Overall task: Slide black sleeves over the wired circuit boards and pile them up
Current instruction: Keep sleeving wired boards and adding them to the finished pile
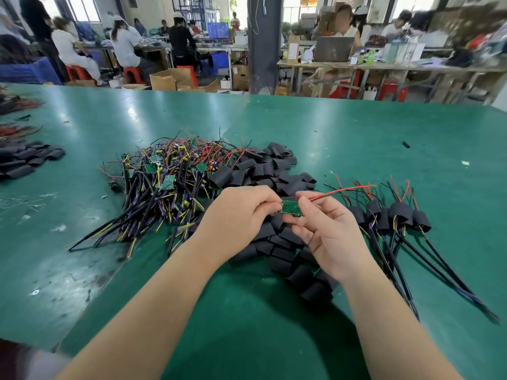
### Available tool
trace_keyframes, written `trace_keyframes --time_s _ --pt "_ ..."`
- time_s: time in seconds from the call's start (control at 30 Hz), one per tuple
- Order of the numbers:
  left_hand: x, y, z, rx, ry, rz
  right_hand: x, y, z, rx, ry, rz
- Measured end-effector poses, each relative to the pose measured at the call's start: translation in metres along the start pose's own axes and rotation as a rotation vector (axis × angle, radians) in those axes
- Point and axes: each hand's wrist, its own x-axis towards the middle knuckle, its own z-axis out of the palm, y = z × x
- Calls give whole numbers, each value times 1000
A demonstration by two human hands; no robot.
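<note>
Fingers of the left hand (241, 212) curl round the left end of a small green circuit board (292, 207), which is held just above the middle of the frame, off the counter (356, 127). The right hand (326, 229) pinches the board's right end between thumb and forefinger, while its other fingers hang loose and spread below. So both hands are clamped on the same board, close together with the bare board showing between them. A red wire (343, 190) leaves the board at the right hand's pinch and arcs away to the right. No sleeve covers this board. Directly beneath and behind the hands lies a spread of loose black sleeves (274, 171), running from the centre of the frame down toward the lower right. To the left of it, touching its edge, sits a tangled heap of wired boards (164, 182), with black, yellow and purple leads fanning toward the lower left. At the right of the frame a small group of sleeved boards (395, 215) lies together, cables trailing toward the lower right corner. A second heap of dark sleeves (27, 159) rests at the left edge, well apart from the rest. One stray black piece (406, 144) lies alone at the upper right of the counter. Seated workers (123, 45) show blurred along the top.
</note>
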Motion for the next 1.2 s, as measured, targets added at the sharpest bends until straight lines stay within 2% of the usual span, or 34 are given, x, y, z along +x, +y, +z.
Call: trace_keyframes --time_s 0.1,0.17,0.33,0.43,0.57,0.73,0.87,0.93,1.07,1.2 --pt "-3 -1 7 -121 81 -108 -1 -3 -3 -32 -77 -59" --pt "-5 -2 12 -164 127 -158 -1 -3 -3 -103 -62 -77" --pt "-17 4 25 -205 332 -110 -1 -2 3 -198 55 -10" --pt "-23 3 30 -162 311 3 -1 -4 3 -181 123 53" --pt "-27 -6 32 -61 216 -47 0 -1 2 -212 132 28" --pt "-31 -17 28 75 141 -184 -2 -3 -6 -632 -21 -74" --pt "-36 -22 29 188 153 -276 4 -5 -29 -1231 264 -233" --pt "-36 -22 30 213 173 -310 5 -9 -37 -1310 312 -230" --pt "-35 -25 31 219 186 -337 8 -3 -44 -1516 145 -113" --pt "-36 -27 32 212 186 -347 13 5 -42 -1507 142 -46"
